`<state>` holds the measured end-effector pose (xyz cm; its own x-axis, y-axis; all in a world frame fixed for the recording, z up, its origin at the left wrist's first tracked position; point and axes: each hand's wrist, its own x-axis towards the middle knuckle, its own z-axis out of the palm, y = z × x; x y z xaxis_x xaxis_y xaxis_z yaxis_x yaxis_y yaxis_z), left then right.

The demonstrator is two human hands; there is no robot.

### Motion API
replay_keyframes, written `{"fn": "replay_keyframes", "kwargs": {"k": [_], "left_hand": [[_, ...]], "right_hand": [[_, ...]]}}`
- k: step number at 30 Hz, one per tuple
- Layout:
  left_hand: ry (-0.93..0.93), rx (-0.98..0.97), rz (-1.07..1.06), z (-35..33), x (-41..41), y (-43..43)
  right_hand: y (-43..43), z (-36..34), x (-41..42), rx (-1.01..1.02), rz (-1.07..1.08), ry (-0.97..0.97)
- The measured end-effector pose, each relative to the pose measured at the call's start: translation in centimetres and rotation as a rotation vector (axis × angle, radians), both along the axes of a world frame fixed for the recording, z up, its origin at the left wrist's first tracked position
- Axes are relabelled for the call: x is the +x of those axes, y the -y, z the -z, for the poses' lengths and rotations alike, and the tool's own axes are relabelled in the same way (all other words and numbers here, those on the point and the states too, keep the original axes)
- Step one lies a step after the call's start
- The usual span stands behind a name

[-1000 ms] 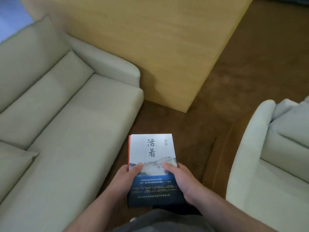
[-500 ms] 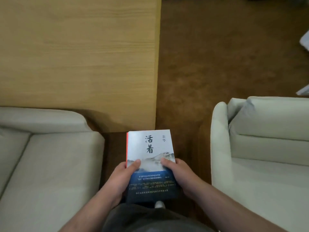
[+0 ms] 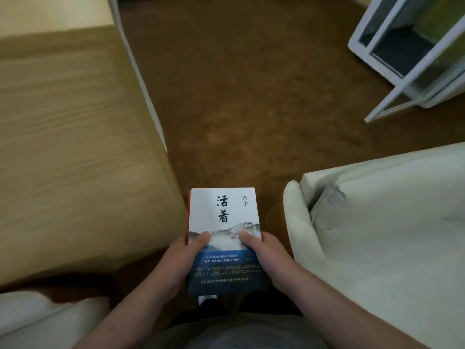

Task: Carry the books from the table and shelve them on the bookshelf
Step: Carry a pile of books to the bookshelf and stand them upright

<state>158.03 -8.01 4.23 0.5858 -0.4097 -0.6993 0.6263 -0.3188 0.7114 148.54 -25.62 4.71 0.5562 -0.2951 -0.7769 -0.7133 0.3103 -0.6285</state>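
Observation:
I hold one book flat in front of my waist, cover up: white upper half with black characters, dark blue lower half, red spine on the left. My left hand grips its left edge with the thumb on the cover. My right hand grips the right edge the same way. A white-framed shelf unit with glass panels stands at the upper right across the carpet. The wooden table is on my left.
A pale armchair fills the right side, and part of a pale sofa shows at the lower left. Brown carpet runs between the table and the armchair toward the shelf unit.
The view has swung to the right: the sofa slid out to the lower left, the table moved left, and the white shelf unit came into sight. Both hands keep the same hold on the book.

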Motion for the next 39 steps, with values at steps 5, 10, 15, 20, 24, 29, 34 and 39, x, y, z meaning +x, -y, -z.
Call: {"fn": "replay_keyframes", "kwargs": {"k": [5,10,15,20,24,29,34,39], "left_hand": [[0.026,0.007,0.068,-0.1,5.4,6.0],[-0.002,0.019,0.087,0.5,9.6,13.3],[-0.033,0.052,0.072,0.6,13.5,20.9],[-0.059,0.061,0.095,1.6,17.5,27.2],[-0.087,0.072,0.098,2.0,20.1,30.9],[-0.088,0.080,0.113,2.8,26.1,35.2],[-0.092,0.088,0.127,4.5,33.9,38.9],[-0.129,0.080,0.158,5.8,43.6,42.1]], "right_hand": [[4.7,-0.5,3.7,-0.061,0.097,0.027],[10.9,0.8,6.9,-0.111,0.170,0.041],[17.9,1.4,10.6,-0.119,0.193,0.043],[24.1,2.3,14.2,-0.128,0.192,-0.011],[28.1,2.9,16.7,-0.115,0.186,-0.032],[32.5,3.9,21.8,-0.098,0.164,-0.040],[36.2,5.4,29.5,-0.053,0.187,-0.059],[39.4,6.1,39.0,-0.072,0.207,-0.061]]}}
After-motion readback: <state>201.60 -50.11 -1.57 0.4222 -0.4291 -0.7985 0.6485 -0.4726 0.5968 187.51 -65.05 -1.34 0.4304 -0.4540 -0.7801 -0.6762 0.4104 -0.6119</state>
